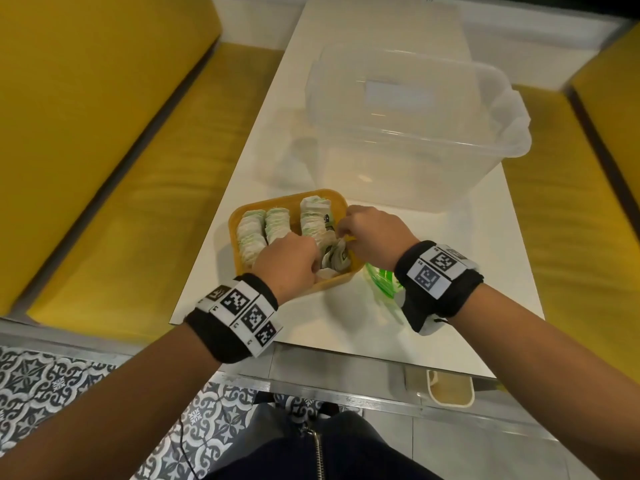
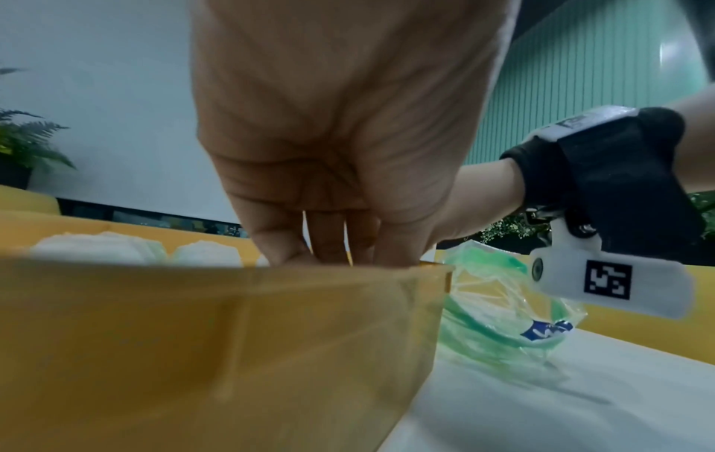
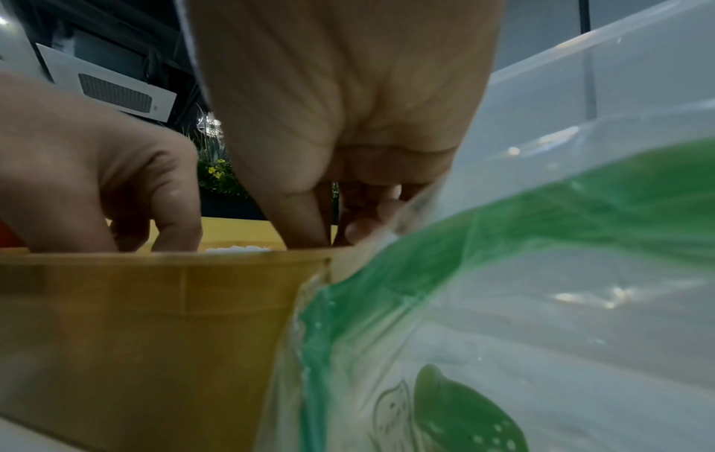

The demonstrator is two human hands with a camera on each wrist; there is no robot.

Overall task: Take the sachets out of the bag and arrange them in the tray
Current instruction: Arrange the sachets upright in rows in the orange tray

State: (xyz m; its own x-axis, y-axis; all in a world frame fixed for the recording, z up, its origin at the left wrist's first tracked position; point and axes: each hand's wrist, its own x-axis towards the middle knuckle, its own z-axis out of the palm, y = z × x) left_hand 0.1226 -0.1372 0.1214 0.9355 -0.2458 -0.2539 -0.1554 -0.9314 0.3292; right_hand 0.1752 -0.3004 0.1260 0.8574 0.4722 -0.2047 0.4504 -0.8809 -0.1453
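A yellow tray (image 1: pixel 239 216) sits on the white table with several white-and-green sachets (image 1: pixel 277 223) standing in rows in its left and middle. At the tray's near right corner lie loose sachets (image 1: pixel 334 259). My left hand (image 1: pixel 313 252) reaches down into that corner with its fingers curled on the loose sachets. My right hand (image 1: pixel 341 232) comes in over the right rim and pinches sachets there. Both wrist views show the fingers (image 2: pixel 329 244) (image 3: pixel 340 226) dipping behind the tray wall (image 2: pixel 193 336), so the tips are hidden. The clear-and-green bag (image 1: pixel 382 282) (image 3: pixel 503 275) lies crumpled beside the tray, under my right wrist.
A large clear plastic bin (image 1: pixel 415 133) stands just behind the tray. Yellow bench seats (image 1: pixel 121 168) flank the narrow table (image 1: pixel 433 323) on both sides. A small cream container (image 1: pixel 450 389) sits below the table's near edge.
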